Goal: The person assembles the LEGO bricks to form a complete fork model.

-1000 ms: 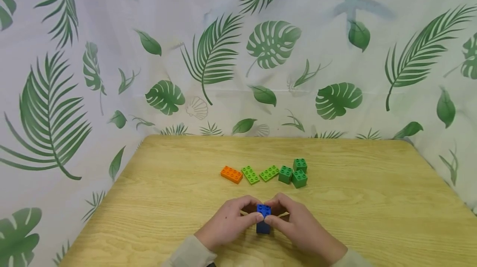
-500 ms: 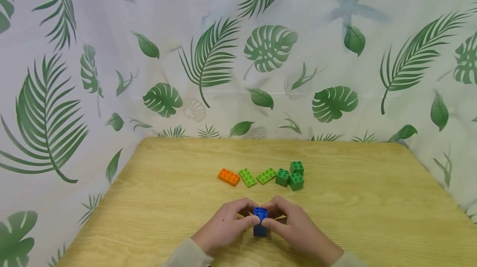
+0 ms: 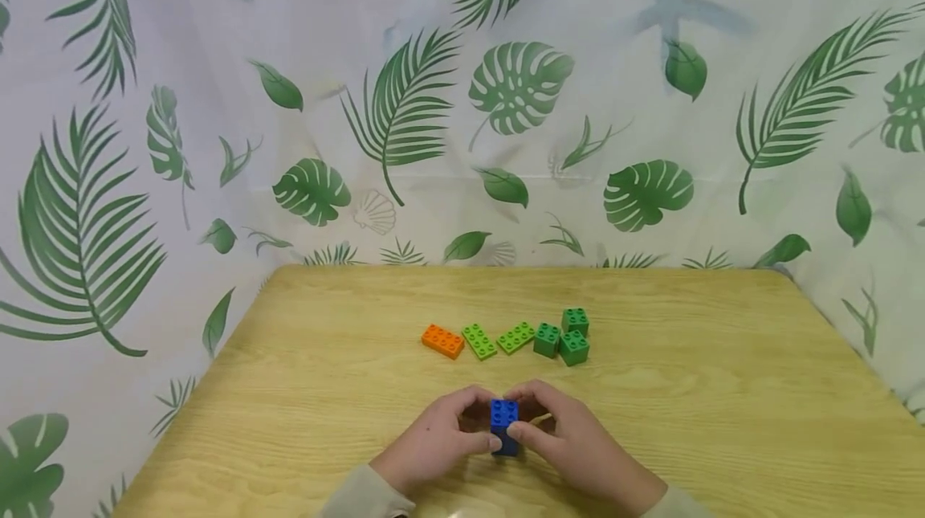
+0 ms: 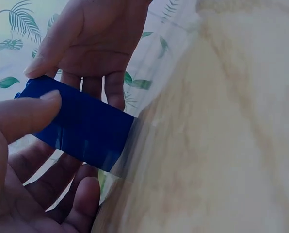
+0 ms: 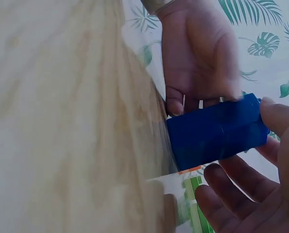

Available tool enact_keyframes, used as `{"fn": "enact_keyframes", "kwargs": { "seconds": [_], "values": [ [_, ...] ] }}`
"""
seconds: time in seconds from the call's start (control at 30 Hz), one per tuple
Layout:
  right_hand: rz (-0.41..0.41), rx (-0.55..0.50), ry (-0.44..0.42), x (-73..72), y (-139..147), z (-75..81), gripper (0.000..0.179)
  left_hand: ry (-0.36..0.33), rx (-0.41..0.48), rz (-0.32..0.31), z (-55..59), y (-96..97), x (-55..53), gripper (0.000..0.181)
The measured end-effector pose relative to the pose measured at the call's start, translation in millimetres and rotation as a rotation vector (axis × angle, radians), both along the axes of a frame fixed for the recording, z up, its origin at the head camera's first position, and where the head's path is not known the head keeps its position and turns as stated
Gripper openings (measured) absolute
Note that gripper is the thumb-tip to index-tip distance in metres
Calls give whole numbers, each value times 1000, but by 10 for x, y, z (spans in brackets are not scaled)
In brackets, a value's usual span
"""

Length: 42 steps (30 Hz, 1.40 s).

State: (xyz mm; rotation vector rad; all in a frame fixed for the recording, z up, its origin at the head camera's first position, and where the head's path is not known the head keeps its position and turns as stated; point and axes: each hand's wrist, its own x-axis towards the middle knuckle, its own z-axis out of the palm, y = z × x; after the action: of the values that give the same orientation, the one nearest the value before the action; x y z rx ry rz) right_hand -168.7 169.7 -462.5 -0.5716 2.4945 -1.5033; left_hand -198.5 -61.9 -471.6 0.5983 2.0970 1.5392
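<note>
Between both hands a stack of blue toy building bricks (image 3: 504, 413) stands upright at the near middle of the table, studs on top. A seam crosses its side in the left wrist view, where the stack (image 4: 88, 124) shows its lower end at the tabletop. My left hand (image 3: 442, 436) holds it from the left, thumb low on the near face and fingers curving round behind. From the right, my right hand (image 3: 574, 436) grips it, thumb tip near the top of the near face. In the right wrist view, the right thumb (image 5: 279, 116) lies at the studded end.
Beyond the hands lie an orange brick (image 3: 443, 340), a flat lime-green brick (image 3: 479, 340) and another lime-green brick (image 3: 515, 337). Three dark green square bricks (image 3: 574, 347) cluster to their right. A leaf-printed cloth (image 3: 433, 100) hangs behind the wooden table (image 3: 289, 389).
My left thumb has slid down from the stack's upper edge to its lower near face. The right hand keeps its hold. The head view has shifted slightly.
</note>
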Motion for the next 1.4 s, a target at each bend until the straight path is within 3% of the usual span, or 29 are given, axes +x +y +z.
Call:
{"fn": "enact_keyframes", "kwargs": {
  "seconds": [0.17,0.4,0.6,0.93,1.13,1.4],
  "values": [
    [-25,37,-21,-14,54,-22,42,-7,5,-34,-27,11,-16,31],
    [-35,49,-66,-60,100,-52,41,-33,-92,27,26,-17,-45,31],
    [-11,45,-64,-68,118,-85,38,-14,-127,33,68,-110,-95,34],
    [-13,52,-89,-83,120,-148,38,-27,-177,95,70,-391,-212,32],
    [-9,53,-91,-92,129,-147,39,-21,-163,91,88,-562,-281,31],
    [4,61,-90,-135,145,-150,36,50,-220,111,128,-884,-429,35]
  ]
}}
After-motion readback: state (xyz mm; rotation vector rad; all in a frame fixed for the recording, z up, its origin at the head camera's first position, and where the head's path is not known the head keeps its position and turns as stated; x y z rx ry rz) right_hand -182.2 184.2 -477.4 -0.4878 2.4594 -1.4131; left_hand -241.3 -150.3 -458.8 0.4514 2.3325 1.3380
